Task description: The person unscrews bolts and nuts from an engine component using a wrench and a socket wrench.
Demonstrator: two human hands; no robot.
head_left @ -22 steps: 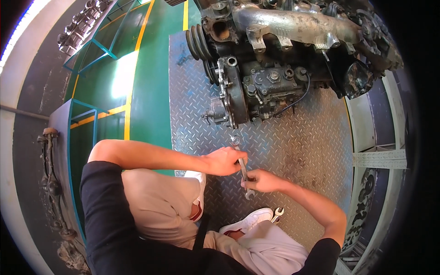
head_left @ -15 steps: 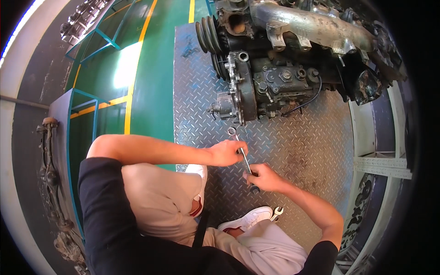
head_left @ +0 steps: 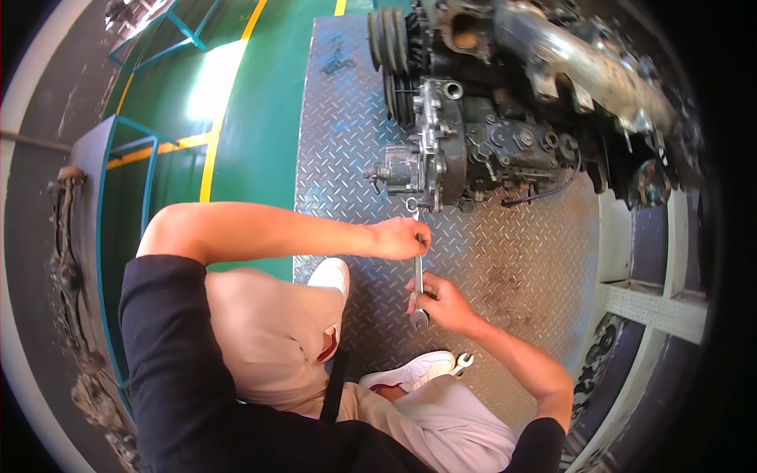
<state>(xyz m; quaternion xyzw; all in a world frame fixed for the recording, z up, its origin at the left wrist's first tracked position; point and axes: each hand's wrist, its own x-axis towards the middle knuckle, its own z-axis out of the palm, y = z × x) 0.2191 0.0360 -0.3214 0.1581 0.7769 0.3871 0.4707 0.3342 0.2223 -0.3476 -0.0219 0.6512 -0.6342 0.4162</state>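
Between my two hands is a long silver combination wrench (head_left: 419,268). Its ring end points away from me, close to the lower edge of the engine's front cover (head_left: 449,169); whether they touch I cannot tell. My left hand (head_left: 400,238) is closed round the upper shaft, below the ring. Farther down, the fingers of my right hand (head_left: 443,303) pinch the shaft just above the open jaw, which shows below them. Beyond my hands stands the greasy engine (head_left: 520,146), with a pump on its near side and belt pulleys (head_left: 388,43) at its left.
A second wrench (head_left: 464,363) lies on the diamond-plate floor (head_left: 505,260) beside my right shoe (head_left: 418,372). To the left are a blue-framed stand (head_left: 150,189) and a green floor (head_left: 252,150) with yellow lines. A pale metal frame (head_left: 646,307) borders the plate at right.
The wrench has swung from a slant to nearly straight ahead, its jaw now showing more plainly below my right hand. My view has shifted, so the engine sits farther right.
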